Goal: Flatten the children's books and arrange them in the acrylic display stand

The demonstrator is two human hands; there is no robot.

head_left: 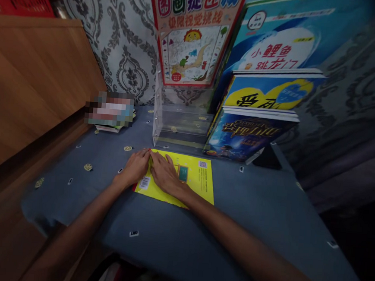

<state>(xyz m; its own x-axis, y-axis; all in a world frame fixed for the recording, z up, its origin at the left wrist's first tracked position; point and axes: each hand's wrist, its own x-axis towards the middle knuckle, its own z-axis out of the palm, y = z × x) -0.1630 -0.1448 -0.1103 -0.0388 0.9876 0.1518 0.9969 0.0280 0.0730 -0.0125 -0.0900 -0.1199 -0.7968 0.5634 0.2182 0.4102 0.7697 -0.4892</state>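
A yellow book (197, 180) lies flat on the blue-covered table (198, 245), back cover up, with a barcode near its left corner. My left hand (136, 166) rests on the book's left edge, fingers together and curled slightly over the spine side. My right hand (163, 173) lies flat on the cover, fingers stretched toward the far left corner. The two hands' fingertips nearly touch. Neither hand lifts the book.
A clear acrylic book stand (179, 122) stands just behind the yellow book. Several picture books (253, 132) lean on it and the patterned wall. A small stack of books (111, 113) lies at the back left. A wooden panel (26, 84) borders the left.
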